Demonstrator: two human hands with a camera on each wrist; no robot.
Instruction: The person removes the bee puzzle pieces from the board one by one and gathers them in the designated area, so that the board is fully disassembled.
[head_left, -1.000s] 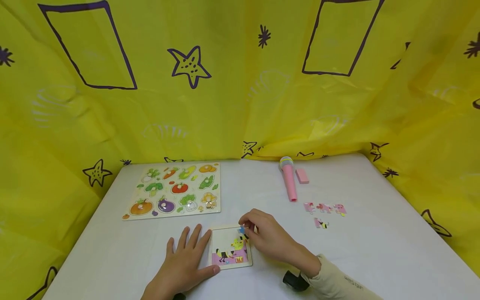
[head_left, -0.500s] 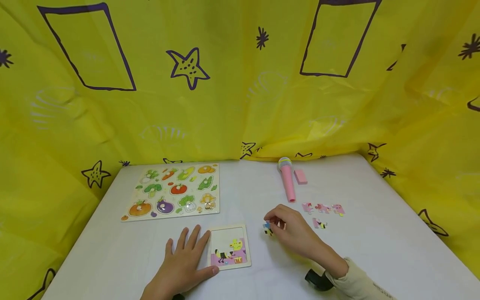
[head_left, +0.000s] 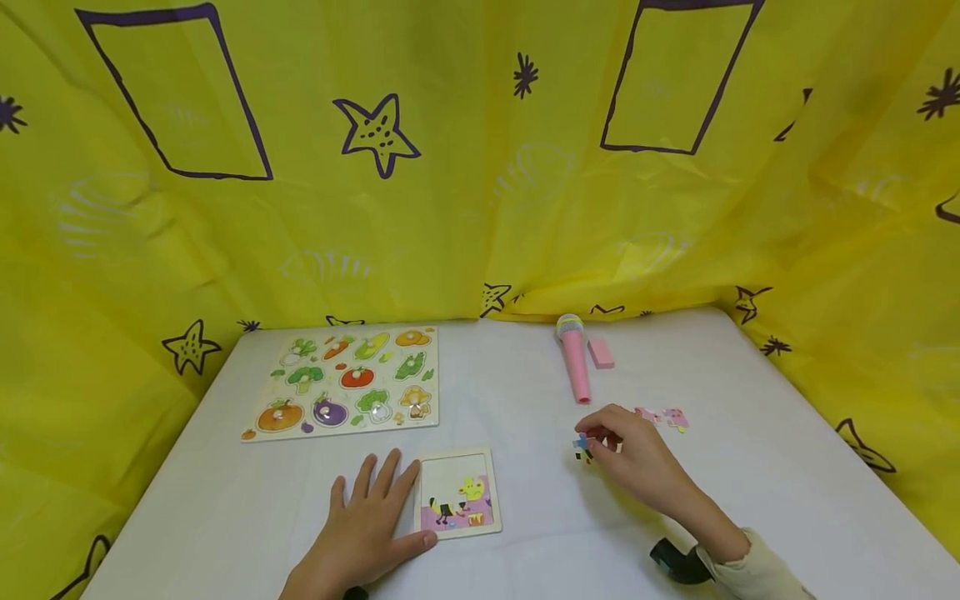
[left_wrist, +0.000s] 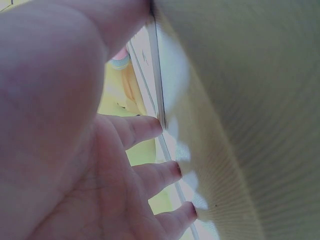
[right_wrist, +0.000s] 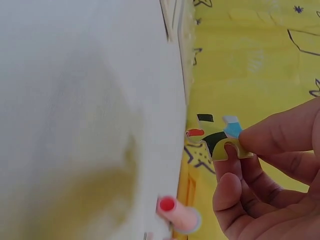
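My right hand (head_left: 633, 454) pinches a jigsaw piece (right_wrist: 220, 142) printed in blue, black, yellow and red, held above the table to the right of the puzzle frame. My left hand (head_left: 367, 525) lies flat with fingers spread, its thumb and index finger touching the left side of that small square puzzle frame (head_left: 496, 500). Pieces with a bee and a yellow animal head fill the lower and right part of the frame; its upper part shows bare white backing. Behind the right hand lie loose pink jigsaw pieces (head_left: 677, 418), partly hidden by it.
A vegetable peg puzzle board (head_left: 352, 379) lies at the back left of the white table. Towards the back right are a pink toy microphone (head_left: 575, 362) and a pink block (head_left: 601, 353). A yellow patterned cloth (head_left: 450, 208) hangs behind the table.
My right hand has lifted the jigsaw piece away from the frame's upper right corner and carried it rightward, near the loose pieces. My left hand has stayed beside the frame.
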